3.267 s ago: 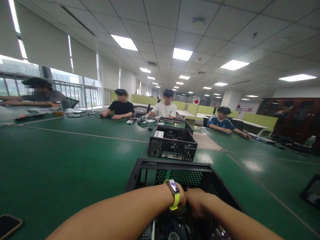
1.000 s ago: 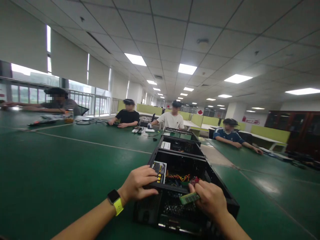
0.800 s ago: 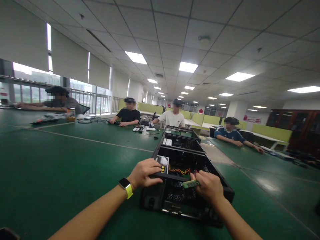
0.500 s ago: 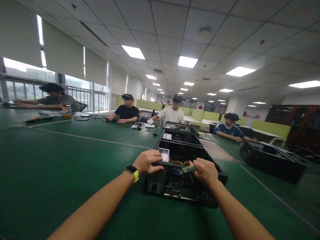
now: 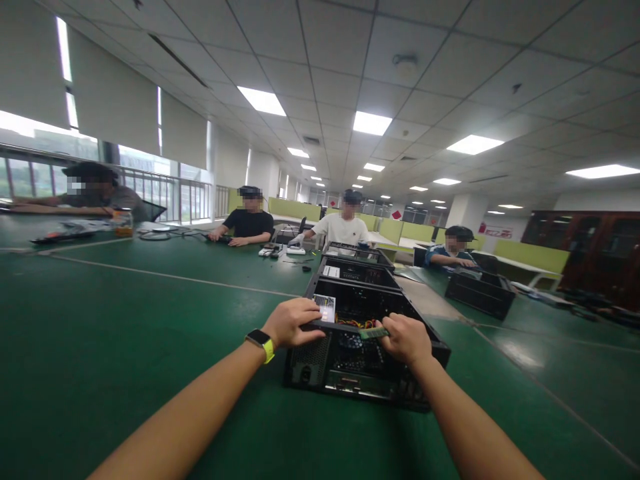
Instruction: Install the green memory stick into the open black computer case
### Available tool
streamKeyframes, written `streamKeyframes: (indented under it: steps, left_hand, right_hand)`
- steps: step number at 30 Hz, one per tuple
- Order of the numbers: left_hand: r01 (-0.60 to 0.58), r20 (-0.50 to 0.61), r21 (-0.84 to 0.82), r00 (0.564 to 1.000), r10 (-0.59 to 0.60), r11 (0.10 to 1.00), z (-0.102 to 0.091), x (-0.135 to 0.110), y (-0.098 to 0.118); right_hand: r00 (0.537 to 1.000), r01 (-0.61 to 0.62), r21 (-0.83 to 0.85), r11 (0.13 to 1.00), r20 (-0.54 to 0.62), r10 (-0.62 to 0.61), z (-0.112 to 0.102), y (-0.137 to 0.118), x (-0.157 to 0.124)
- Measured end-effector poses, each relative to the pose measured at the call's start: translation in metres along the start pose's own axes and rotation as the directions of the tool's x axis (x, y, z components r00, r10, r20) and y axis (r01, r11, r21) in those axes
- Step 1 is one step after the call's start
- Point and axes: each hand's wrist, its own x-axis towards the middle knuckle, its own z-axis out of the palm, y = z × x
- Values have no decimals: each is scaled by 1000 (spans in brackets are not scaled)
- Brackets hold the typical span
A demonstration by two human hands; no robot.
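Note:
A black computer case [image 5: 440,352] lies open-side up on the green table, its rear panel facing me. My left hand [image 5: 294,323] grips the case's near left edge, fingers over the top and thumb along the outer side. Beside those fingers, inside the case, sits a silver power supply [image 5: 327,308]. My right hand [image 5: 409,339] is closed on one end of a green RAM stick [image 5: 373,333], held tilted above the near edge. Red, yellow and black cables [image 5: 347,323] show behind the stick. My right fingertips are partly hidden.
Another open case [image 5: 345,272] stands directly beyond mine, with more behind it. On the right, a co-worker reaches into a black case [image 5: 480,293]. Other people sit across the table [image 5: 165,313]. Small white devices [image 5: 295,251] and cables lie farther back.
My hands hold nearly the same pose, with the RAM stick slightly shifted. At right, the co-worker's case has moved back and turned. The person in white has lowered a hand.

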Motion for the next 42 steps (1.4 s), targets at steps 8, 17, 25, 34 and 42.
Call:
streamKeyframes:
  steps: [8,17,25,34,42]
  left_hand:
    - [3,4,0,1000,-3,1000,0,1,0]
    - [-32,-43,25,999,33,999,10,-1,-11]
    - [-32,-41,-9,999,32,999,13,-2,-13]
    - [-48,-70,-8,996,47,999,15,1,-16]
    - [-39,-85,-1,996,39,999,17,0,-17]
  right_hand:
    - [1000,-4,-31,1000,-6,4,1,0,-1]
    - [999,-15,-53,998,-50,13,13,1,3]
    - [998,-28,-46,999,-63,25,18,3,4]
    - [993,-27,-56,998,-117,20,22,4,7]
    - [985,-4,-84,996,-174,-11,26,5,8]
